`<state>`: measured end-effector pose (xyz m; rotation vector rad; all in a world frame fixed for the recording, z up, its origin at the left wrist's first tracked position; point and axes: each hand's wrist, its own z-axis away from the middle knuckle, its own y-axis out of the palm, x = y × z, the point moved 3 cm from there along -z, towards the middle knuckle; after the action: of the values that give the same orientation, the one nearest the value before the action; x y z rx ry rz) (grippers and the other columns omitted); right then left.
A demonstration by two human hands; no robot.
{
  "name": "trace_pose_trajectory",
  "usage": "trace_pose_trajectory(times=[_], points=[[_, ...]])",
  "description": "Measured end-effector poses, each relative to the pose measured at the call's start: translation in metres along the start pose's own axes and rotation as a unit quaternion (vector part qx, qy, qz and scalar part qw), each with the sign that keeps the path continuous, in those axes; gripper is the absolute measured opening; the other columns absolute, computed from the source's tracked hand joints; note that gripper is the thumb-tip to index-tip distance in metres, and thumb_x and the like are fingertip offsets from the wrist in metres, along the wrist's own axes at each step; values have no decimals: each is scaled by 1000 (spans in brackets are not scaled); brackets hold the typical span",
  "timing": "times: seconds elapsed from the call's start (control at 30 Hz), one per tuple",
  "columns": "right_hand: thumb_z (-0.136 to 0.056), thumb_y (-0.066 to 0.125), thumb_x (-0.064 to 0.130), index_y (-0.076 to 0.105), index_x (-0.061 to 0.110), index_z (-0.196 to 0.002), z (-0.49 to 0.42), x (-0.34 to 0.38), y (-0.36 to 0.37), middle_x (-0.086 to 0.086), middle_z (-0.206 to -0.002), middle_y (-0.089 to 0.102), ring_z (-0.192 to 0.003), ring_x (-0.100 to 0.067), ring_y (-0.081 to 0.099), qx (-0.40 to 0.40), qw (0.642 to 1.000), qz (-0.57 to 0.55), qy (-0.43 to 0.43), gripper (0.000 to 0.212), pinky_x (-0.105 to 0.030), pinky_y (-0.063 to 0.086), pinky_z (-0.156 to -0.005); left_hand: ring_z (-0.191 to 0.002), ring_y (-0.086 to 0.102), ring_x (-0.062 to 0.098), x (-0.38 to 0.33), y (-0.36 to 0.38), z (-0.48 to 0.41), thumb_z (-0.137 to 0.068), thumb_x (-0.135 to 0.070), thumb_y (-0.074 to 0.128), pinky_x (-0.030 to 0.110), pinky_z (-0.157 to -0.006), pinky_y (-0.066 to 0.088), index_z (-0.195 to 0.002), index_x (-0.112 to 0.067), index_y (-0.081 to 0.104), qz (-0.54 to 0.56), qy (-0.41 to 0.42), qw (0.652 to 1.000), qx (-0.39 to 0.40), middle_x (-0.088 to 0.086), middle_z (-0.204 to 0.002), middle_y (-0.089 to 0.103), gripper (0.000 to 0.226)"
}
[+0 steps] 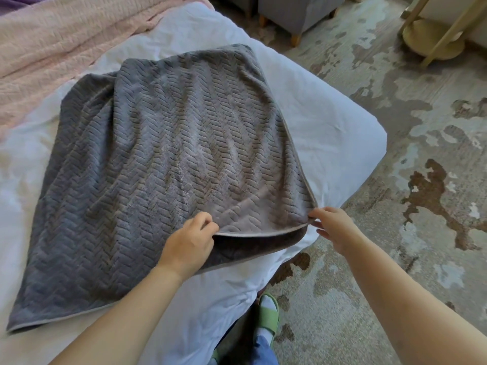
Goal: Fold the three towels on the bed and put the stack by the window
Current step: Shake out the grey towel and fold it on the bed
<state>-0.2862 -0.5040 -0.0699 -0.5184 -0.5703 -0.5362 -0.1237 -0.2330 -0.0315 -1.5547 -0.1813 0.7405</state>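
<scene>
A grey towel [158,159] with a herringbone texture lies doubled over on the white bed [329,122]. Its upper layer is lifted along the near edge. My left hand [188,241] pinches that lifted edge near its middle. My right hand [333,227] pinches the near right corner of the same layer, at the bed's corner. A pink towel [52,56] lies spread at the far left of the bed. A strip of purple cloth [15,0] shows at the top left corner, mostly out of frame.
The bed's corner juts out to the right over a patterned grey and brown rug [395,180]. Grey upholstered furniture on wooden legs [295,11] stands beyond the bed. A light wooden stand [432,38] is at the top right. My foot in a green slipper [268,314] is beside the bed.
</scene>
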Motion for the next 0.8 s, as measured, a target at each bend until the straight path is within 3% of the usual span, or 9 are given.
trace_pose_trajectory(times=[0.1, 0.17, 0.27, 0.33, 0.43, 0.5, 0.6, 0.7, 0.8], points=[[-87, 60, 13, 60, 2, -88, 7, 2, -6, -13, -81, 68, -74, -21, 62, -34, 998, 26, -40, 11, -39, 54, -78, -70, 56, 24, 24, -22, 19, -73, -16, 42, 34, -60, 50, -76, -17, 68, 20, 56, 998, -26, -1, -82, 62, 26], [-87, 61, 10, 60, -2, -90, 12, -7, 4, -16, -80, 69, -69, -21, 62, -21, 997, 65, -31, 12, -38, 56, -74, -73, 56, 23, 41, -19, 34, -70, -17, 40, 37, -65, 52, -80, -19, 71, 22, 41, 998, 36, -3, -82, 63, 32], [-87, 62, 13, 58, 0, -84, 14, -21, 20, -17, -79, 64, -70, -24, 56, -24, 989, 146, -19, 13, -38, 53, -68, -96, 50, 16, 61, 3, 55, -75, -11, 45, 35, -86, 47, -106, -29, 68, 21, -31, 983, 180, -11, -103, 60, 43], [-88, 63, 16, 57, 2, -91, 13, -25, 26, -19, -89, 62, -76, -26, 56, -42, 984, 170, -18, 15, -40, 53, -72, -102, 47, 13, 67, 12, 60, -78, -13, 49, 33, -91, 43, -112, -35, 65, 29, -38, 974, 220, -15, -108, 57, 44], [-86, 67, 18, 46, 5, -125, 15, -22, 30, -15, -122, 54, -101, -27, 55, -70, 989, 127, -18, 46, -38, 48, -79, -102, 49, 11, 68, 8, 56, -81, -30, 53, 33, -91, 43, -106, -37, 66, 52, -29, 978, 202, -19, -106, 59, 29], [-85, 67, 20, 40, 9, -133, 19, -15, 32, -14, -132, 48, -113, -28, 51, -85, 990, 110, -37, 57, -37, 43, -85, -101, 51, 13, 68, 2, 54, -83, -33, 58, 33, -90, 43, -102, -34, 68, 87, -47, 984, 150, -17, -105, 60, 22], [-85, 65, 21, 43, 8, -130, 26, 1, 37, -13, -129, 52, -102, -25, 52, -94, 985, 127, -64, 52, -36, 44, -83, -102, 52, 18, 72, -13, 47, -85, -25, 62, 35, -91, 43, -102, -28, 68, 110, -86, 988, 69, -11, -108, 60, 18], [-85, 63, 20, 45, 8, -126, 35, 18, 44, -11, -118, 57, -95, -24, 55, -87, 984, 141, -66, 47, -40, 50, -85, -110, 48, 22, 81, -28, 37, -87, -29, 59, 36, -97, 40, -111, -28, 64, 95, -136, 984, 73, -6, -117, 56, 24], [-85, 63, 23, 45, 10, -125, 30, 42, 46, -9, -114, 55, -91, -22, 53, -86, 981, 152, -81, 45, -36, 47, -77, -115, 46, 24, 90, -42, 16, -88, -36, 57, 37, -96, 39, -116, -29, 58, 80, -181, 978, 66, -3, -125, 52, 29]])
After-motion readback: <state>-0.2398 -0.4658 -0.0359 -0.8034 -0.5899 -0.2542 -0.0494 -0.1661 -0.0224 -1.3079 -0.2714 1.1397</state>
